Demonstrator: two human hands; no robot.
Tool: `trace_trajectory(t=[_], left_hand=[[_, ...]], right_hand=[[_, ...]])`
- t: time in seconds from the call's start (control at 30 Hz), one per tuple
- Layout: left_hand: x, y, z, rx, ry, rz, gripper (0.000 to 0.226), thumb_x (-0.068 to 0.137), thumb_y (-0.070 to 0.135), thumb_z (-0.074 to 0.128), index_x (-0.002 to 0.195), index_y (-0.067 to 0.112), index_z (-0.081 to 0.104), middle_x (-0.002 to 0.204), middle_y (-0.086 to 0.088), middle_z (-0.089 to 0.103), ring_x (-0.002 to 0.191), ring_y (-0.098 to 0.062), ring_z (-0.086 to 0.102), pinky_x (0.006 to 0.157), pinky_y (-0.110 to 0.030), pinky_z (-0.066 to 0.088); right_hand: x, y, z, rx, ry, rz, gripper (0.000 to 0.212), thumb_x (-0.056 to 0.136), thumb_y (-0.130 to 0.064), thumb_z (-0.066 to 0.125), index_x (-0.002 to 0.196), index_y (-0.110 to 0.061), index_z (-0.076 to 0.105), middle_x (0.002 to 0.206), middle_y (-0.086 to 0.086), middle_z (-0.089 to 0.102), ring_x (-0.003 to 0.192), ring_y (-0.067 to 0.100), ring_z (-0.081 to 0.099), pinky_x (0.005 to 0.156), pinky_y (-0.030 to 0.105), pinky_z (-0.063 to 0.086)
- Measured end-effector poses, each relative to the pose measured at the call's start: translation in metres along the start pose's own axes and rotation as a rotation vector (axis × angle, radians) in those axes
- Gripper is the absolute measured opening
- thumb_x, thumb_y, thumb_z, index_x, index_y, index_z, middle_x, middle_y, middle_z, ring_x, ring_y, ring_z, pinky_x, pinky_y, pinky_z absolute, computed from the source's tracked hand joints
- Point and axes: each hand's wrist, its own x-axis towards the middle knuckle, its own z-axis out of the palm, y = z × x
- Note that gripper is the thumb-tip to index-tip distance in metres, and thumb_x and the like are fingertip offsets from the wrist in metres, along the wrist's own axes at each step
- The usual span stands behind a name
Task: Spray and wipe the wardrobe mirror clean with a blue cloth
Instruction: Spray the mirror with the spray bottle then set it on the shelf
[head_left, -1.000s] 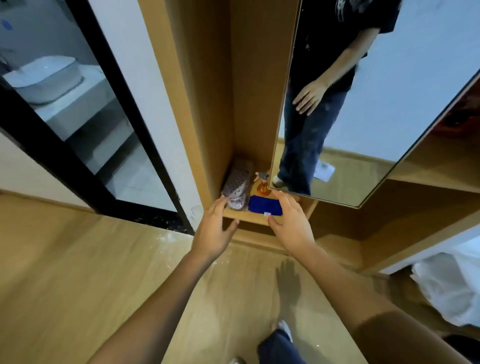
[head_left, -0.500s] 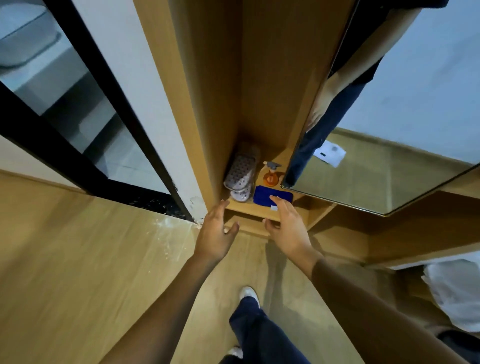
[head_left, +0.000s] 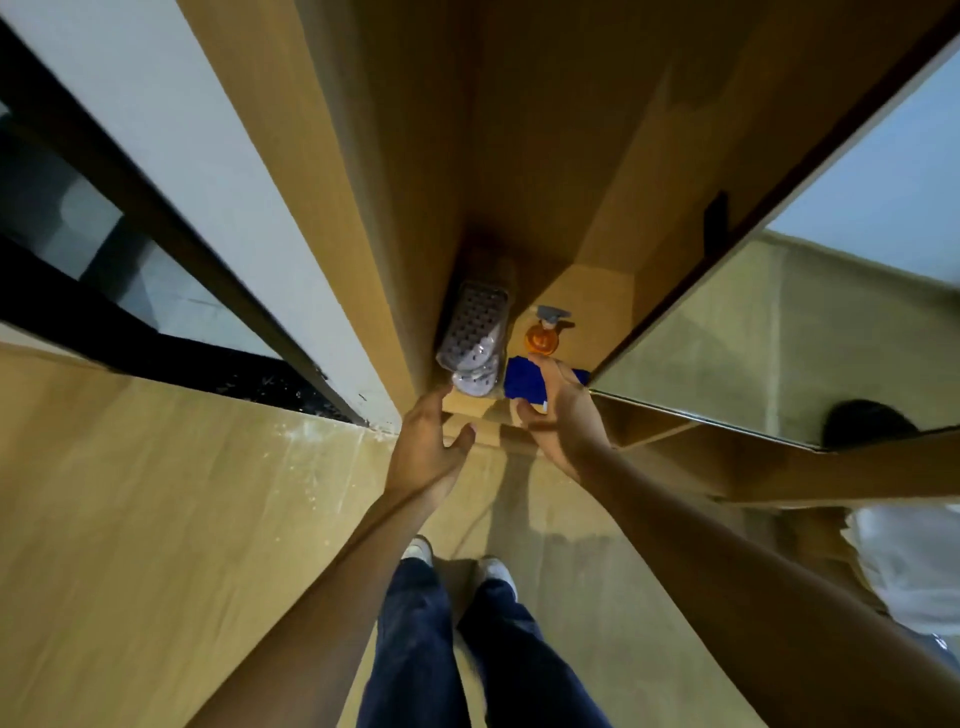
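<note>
Right hand (head_left: 563, 410) rests spread on the blue cloth (head_left: 522, 382) (orange sprayer (head_left: 543, 335) just behind); left hand (head_left: 428, 447) open nearby, on nothing.

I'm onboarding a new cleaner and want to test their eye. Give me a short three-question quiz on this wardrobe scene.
1. True or false: the right hand reaches over the blue cloth on the low shelf.
2. Multiple choice: what stands just behind the cloth? A) an orange spray bottle B) a white towel C) a black brush
3. Fill in: the pale perforated slippers sit to the ___ of the cloth.

Key: 1 true; 2 A; 3 left. The left hand holds nothing, its fingers spread near the shelf edge. The mirror is not yet touched.
</note>
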Motion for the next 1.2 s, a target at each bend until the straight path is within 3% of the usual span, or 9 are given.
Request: trace_trajectory(t=[0.1, 0.2, 0.4, 0.5, 0.63, 0.83, 0.93, 1.1, 1.2], left_hand=[[0.022, -0.006, 0.001, -0.021, -0.072, 0.012, 0.052, 0.092, 0.018, 0.063, 0.139, 0.015, 0.043, 0.139, -0.006, 0.051, 0.129, -0.021, 0.047, 0.107, -0.027, 0.037], [0.046, -0.012, 0.002, -0.016, -0.133, 0.083, 0.052, 0.092, 0.018, 0.062, 0.140, 0.014, 0.042, 0.143, -0.006, 0.048, 0.133, -0.020, 0.044, 0.111, -0.037, 0.036], [0.098, -0.030, 0.011, 0.083, -0.205, 0.158, 0.054, 0.091, 0.022, 0.063, 0.140, 0.008, 0.044, 0.142, -0.008, 0.049, 0.131, -0.022, 0.045, 0.104, -0.023, 0.033], [0.118, -0.038, 0.022, 0.101, -0.234, 0.165, 0.056, 0.091, 0.022, 0.063, 0.141, 0.010, 0.042, 0.142, -0.007, 0.049, 0.131, -0.022, 0.044, 0.106, -0.026, 0.033], [0.135, -0.054, 0.040, 0.072, -0.232, 0.135, 0.055, 0.091, 0.022, 0.062, 0.141, 0.015, 0.041, 0.142, -0.005, 0.048, 0.131, -0.021, 0.044, 0.105, -0.025, 0.035], [0.164, -0.093, 0.082, -0.014, -0.196, 0.144, 0.052, 0.093, 0.016, 0.061, 0.139, 0.020, 0.040, 0.131, 0.005, 0.045, 0.119, -0.009, 0.042, 0.088, -0.013, 0.029], [0.180, -0.115, 0.108, -0.046, -0.193, 0.151, 0.056, 0.090, 0.012, 0.064, 0.140, 0.021, 0.040, 0.125, 0.009, 0.042, 0.111, -0.004, 0.041, 0.089, -0.015, 0.034], [0.217, -0.146, 0.146, -0.015, -0.111, 0.256, 0.055, 0.089, 0.020, 0.066, 0.139, 0.019, 0.043, 0.137, -0.004, 0.049, 0.125, -0.018, 0.046, 0.101, -0.026, 0.039], [0.233, -0.161, 0.161, -0.022, -0.087, 0.341, 0.057, 0.091, 0.024, 0.064, 0.142, 0.015, 0.041, 0.141, -0.006, 0.047, 0.130, -0.020, 0.042, 0.107, -0.031, 0.036]], right_hand=[[0.023, -0.003, 0.007, -0.045, 0.050, 0.066, 0.057, 0.091, -0.019, 0.064, 0.142, -0.014, 0.038, 0.139, 0.006, 0.048, 0.126, 0.024, 0.048, 0.100, 0.032, 0.044], [0.045, -0.001, 0.018, -0.055, 0.106, 0.092, 0.052, 0.094, -0.021, 0.059, 0.142, -0.015, 0.037, 0.138, 0.008, 0.049, 0.123, 0.027, 0.050, 0.096, 0.033, 0.044], [0.098, 0.017, 0.056, -0.015, 0.169, 0.226, 0.050, 0.096, -0.022, 0.054, 0.143, -0.022, 0.036, 0.135, 0.009, 0.053, 0.117, 0.028, 0.055, 0.091, 0.034, 0.047], [0.122, 0.034, 0.072, -0.015, 0.180, 0.273, 0.054, 0.096, -0.022, 0.055, 0.146, -0.020, 0.033, 0.145, 0.008, 0.044, 0.125, 0.030, 0.049, 0.097, 0.039, 0.045], [0.151, 0.059, 0.091, 0.050, 0.249, 0.288, 0.058, 0.095, -0.017, 0.057, 0.147, -0.014, 0.033, 0.150, 0.008, 0.037, 0.132, 0.028, 0.044, 0.106, 0.035, 0.038], [0.204, 0.114, 0.129, 0.089, 0.440, 0.290, 0.055, 0.094, -0.019, 0.057, 0.144, -0.009, 0.036, 0.141, 0.012, 0.047, 0.124, 0.026, 0.049, 0.094, 0.027, 0.039], [0.233, 0.148, 0.141, 0.172, 0.505, 0.303, 0.057, 0.093, -0.019, 0.060, 0.143, -0.008, 0.036, 0.138, 0.014, 0.048, 0.121, 0.029, 0.051, 0.086, 0.026, 0.040], [0.282, 0.197, 0.150, 0.266, 0.566, 0.370, 0.057, 0.089, -0.021, 0.065, 0.139, -0.009, 0.039, 0.139, 0.013, 0.046, 0.122, 0.029, 0.051, 0.086, 0.028, 0.040], [0.307, 0.218, 0.155, 0.306, 0.524, 0.371, 0.045, 0.087, -0.019, 0.067, 0.127, -0.011, 0.049, 0.119, 0.009, 0.055, 0.109, 0.028, 0.055, 0.077, 0.025, 0.038]])
